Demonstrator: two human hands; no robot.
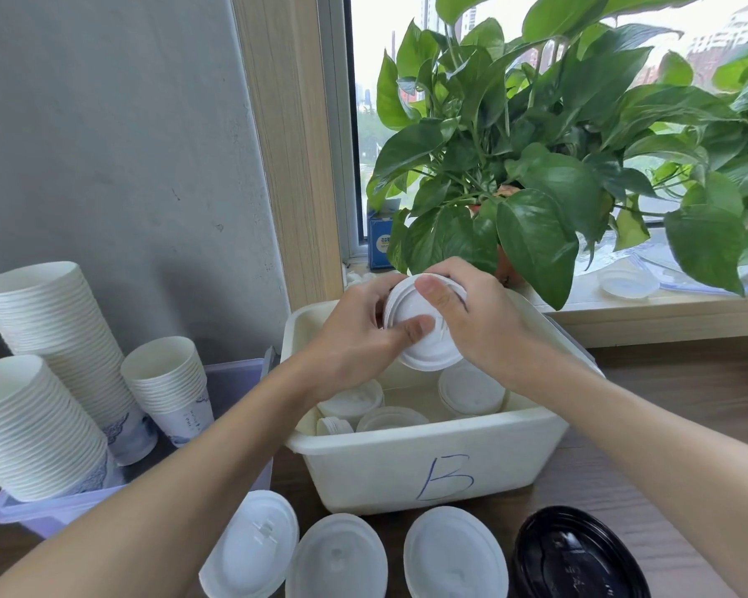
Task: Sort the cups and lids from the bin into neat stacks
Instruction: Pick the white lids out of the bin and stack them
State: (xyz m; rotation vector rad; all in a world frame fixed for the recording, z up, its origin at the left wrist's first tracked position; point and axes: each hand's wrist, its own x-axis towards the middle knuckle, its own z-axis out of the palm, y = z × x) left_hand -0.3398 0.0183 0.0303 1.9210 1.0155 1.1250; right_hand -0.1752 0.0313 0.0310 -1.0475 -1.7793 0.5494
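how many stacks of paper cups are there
3, all in the purple bin: a tall stack at the back, a second stack in front, a shorter stack to their right. Others may be hidden.

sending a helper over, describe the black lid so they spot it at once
Find the white bin marked with a blue B. In front of it lies a row of four lids; the black lid is at the right end, the only dark one beside three white lids.

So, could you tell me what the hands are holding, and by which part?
A white lid, over the bin: the left hand grips its left edge, thumb on its face; the right hand grips its upper right rim.
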